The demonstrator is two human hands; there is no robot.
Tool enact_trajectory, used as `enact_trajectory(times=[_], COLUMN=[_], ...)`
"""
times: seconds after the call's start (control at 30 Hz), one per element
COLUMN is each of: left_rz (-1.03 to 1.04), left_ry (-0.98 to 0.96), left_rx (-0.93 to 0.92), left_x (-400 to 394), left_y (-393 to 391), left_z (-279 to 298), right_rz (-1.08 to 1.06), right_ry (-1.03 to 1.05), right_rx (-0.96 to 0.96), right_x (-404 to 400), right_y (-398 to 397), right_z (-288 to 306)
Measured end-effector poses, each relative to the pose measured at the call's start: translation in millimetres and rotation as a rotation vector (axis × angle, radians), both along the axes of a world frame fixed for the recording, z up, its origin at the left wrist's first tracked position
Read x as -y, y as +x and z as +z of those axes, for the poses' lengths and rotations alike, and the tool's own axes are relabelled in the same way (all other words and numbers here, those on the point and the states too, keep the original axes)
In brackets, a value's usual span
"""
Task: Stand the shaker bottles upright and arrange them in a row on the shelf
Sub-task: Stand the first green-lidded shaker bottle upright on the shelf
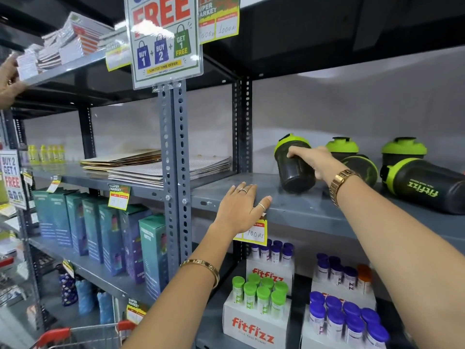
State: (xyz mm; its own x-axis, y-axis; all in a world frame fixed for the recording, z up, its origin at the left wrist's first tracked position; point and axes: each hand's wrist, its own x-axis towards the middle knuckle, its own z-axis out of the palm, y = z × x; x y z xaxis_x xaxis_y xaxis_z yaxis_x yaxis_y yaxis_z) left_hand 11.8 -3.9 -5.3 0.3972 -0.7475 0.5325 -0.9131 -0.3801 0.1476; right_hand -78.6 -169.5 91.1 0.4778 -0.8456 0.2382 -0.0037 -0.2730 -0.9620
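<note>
Shelf (pixel 289 210) of grey metal bearing dark translucent plastic shaker bottles with lime-green lids. Left hand (pixel 239 210) lies flat, fingers spread and holding nothing, on the shelf's front edge. Right hand (pixel 312 159) grasps the leftmost tilted shaker bottle (pixel 294 170) around its body; beside it, two bottles stand upright behind two lying on their sides.

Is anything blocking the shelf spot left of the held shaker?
Nothing visible: the right hand tilts the shaker over bare shelf. The left hand rests only on the front edge.
</note>
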Motion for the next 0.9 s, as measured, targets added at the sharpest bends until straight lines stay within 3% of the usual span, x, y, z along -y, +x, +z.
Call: enact_trajectory(times=[0.27, 0.47, 0.67, 0.73, 0.83, 0.9], left_rz=[-0.001, -0.003, 0.006, 0.005, 0.002, 0.003], left_ry=[-0.022, -0.033, -0.055, -0.057, -0.057, -0.055], left_rx=[0.016, 0.022, 0.019, 0.018, 0.013, 0.011], left_x=[3, 4, 4, 4, 3, 3], left_y=[2, 2, 2, 1, 0, -1], left_z=[-2, -2, -2, -2, -2, -2], right_rz=[-0.001, 0.053, 0.132, 0.140, -0.027, -0.236], right_ry=[-0.102, -0.145, -0.065, 0.003, -0.086, -0.273], right_rx=[0.094, 0.013, -0.104, -0.050, 0.154, 0.142], right_x=[10, 11, 15, 14, 10, 2], right_y=[4, 10, 4, 1, -2, -3], right_z=[-7, -16, -11, -4, 12, 22])
